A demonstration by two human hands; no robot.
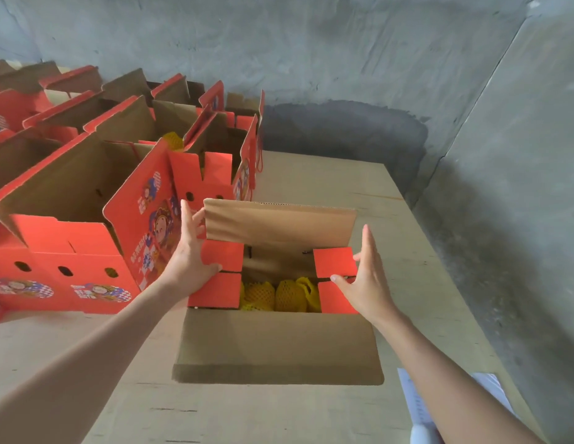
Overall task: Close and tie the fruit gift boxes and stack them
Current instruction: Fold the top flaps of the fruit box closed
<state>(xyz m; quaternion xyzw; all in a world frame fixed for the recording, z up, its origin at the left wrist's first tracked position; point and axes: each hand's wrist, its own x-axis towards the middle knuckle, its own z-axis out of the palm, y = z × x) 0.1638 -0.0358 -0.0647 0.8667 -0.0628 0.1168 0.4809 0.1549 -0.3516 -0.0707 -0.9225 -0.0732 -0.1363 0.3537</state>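
Surface: pale board table below a grey concrete wall.
Gift box: open at frame centre, netted fruit inside.
Left hand: flat, fingers straight, pushing the left red flap without clasping it.
Right hand: the same on the right red flap.
Handling: stiff corrugated card, probably heavy with fruit; better to lift it from the bottom.

Red side flaps hide most of the netted fruit. The left edge crops the open boxes. The right forearm covers part of a printed sheet.

Print on red box — unreadably blurred.
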